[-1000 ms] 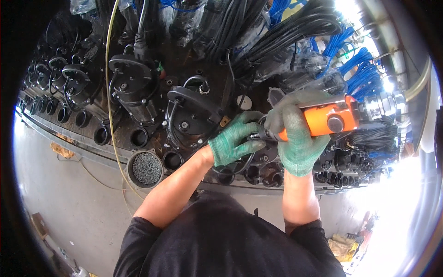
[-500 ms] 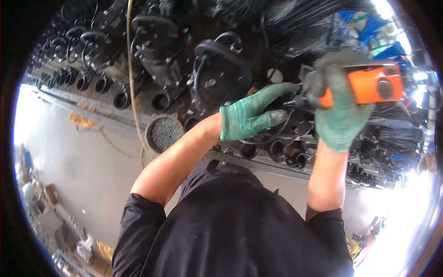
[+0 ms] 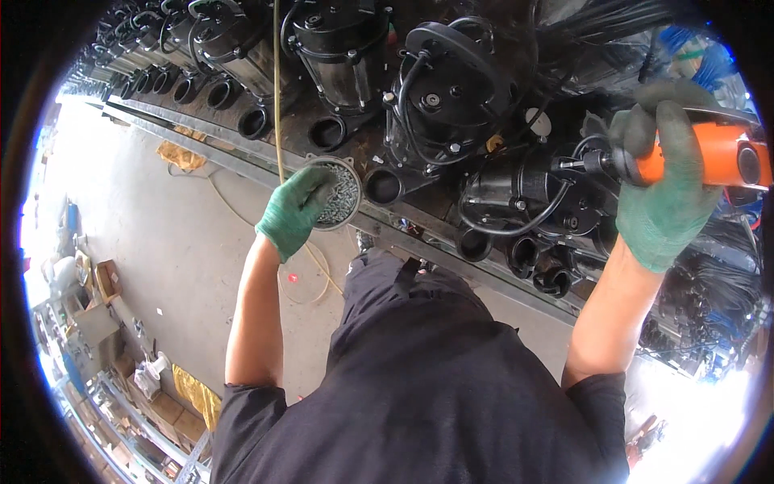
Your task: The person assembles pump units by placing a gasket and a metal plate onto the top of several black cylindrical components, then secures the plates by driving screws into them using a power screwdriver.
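My right hand point(image 3: 666, 173), in a green glove with dark fingers, grips an orange power screwdriver point(image 3: 709, 153) whose bit points left. The bit's tip ends above a black pump point(image 3: 504, 187) lying on its side with a looped cable. At a round bowl of small grey screws point(image 3: 345, 202), my gloved left hand point(image 3: 297, 211) dips its curled fingers over the rim. What those fingers hold, if anything, is hidden. Beside the bowl to the right, another black pump point(image 3: 435, 101) stands with its handle and bolted cover up.
More black pumps point(image 3: 339, 60) line the bench to the far left, their round outlets along the edge rail point(image 3: 201, 152). A yellow hose point(image 3: 278, 89) hangs down past the bowl. Bundles of black cable point(image 3: 617, 32) lie at the back right. Cartons point(image 3: 165, 407) stand lower left.
My left hand has left the pump in front of me and moved left to the screw bowl. The power screwdriver, still in my right hand, appears farther right as the view has shifted.
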The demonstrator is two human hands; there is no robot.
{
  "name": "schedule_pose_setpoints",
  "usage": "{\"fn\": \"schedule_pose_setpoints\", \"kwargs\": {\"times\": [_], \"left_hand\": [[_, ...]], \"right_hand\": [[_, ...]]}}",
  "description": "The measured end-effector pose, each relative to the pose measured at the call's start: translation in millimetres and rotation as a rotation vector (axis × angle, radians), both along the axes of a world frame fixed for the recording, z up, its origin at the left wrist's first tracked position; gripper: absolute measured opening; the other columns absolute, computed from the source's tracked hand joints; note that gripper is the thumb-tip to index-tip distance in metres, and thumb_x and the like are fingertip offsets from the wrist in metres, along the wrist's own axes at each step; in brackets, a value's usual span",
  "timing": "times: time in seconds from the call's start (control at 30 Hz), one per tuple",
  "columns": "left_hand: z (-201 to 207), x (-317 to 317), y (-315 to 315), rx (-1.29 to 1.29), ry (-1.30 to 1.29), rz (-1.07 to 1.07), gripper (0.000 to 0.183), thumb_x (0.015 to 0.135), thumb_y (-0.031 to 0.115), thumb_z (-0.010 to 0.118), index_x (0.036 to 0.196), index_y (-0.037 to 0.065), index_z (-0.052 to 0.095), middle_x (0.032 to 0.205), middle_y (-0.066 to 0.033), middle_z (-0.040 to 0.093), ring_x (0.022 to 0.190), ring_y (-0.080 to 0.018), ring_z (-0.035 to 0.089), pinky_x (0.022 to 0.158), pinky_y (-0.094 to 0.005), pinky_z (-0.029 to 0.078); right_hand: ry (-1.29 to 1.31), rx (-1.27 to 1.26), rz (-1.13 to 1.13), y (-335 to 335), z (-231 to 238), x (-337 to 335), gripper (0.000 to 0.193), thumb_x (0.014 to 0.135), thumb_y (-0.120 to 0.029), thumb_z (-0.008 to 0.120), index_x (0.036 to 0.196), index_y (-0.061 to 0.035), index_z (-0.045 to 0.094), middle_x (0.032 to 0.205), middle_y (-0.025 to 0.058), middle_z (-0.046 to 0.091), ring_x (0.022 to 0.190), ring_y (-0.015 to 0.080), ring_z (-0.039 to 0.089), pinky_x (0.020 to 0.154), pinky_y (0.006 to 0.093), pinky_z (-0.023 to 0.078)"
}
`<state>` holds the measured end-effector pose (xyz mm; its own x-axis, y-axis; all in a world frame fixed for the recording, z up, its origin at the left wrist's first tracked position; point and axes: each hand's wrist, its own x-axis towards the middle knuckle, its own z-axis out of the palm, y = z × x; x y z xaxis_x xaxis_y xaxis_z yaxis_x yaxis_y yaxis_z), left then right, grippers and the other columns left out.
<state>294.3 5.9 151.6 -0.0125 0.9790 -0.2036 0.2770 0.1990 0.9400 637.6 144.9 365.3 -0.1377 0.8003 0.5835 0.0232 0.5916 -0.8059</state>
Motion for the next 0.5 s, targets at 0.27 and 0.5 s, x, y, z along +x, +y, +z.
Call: {"fn": "schedule_pose_setpoints", "kwargs": {"times": [0.27, 0.5], "left_hand": [[-60, -19, 0, 0.04, 0.836, -0.368, 0.032, 0.089, 0.014, 0.066, 0.12, 0.015, 0.068, 0.115, -0.0145, 0.064, 0.113, -0.0375, 0.062, 0.094, -0.0466, 0.053], [-81, -25, 22, -0.115, 1.128, -0.729, 0.041, 0.085, 0.004, 0.064, 0.124, 0.016, 0.07, 0.124, -0.0123, 0.068, 0.115, -0.035, 0.067, 0.095, -0.0446, 0.056]], "right_hand": [[0.134, -0.131, 0.092, 4, 0, 23, 0.029, 0.093, -0.011, 0.064, 0.115, 0.0085, 0.065, 0.09, 0.0163, 0.065, 0.071, 0.0201, 0.059, 0.061, 0.0331, 0.049], [-0.049, -0.148, 0.439, 10, 13, 8, 0.029, 0.087, -0.02, 0.062, 0.115, -0.0156, 0.06, 0.054, 0.0025, 0.046, 0.04, 0.0138, 0.038, 0.048, 0.029, 0.046]]}}
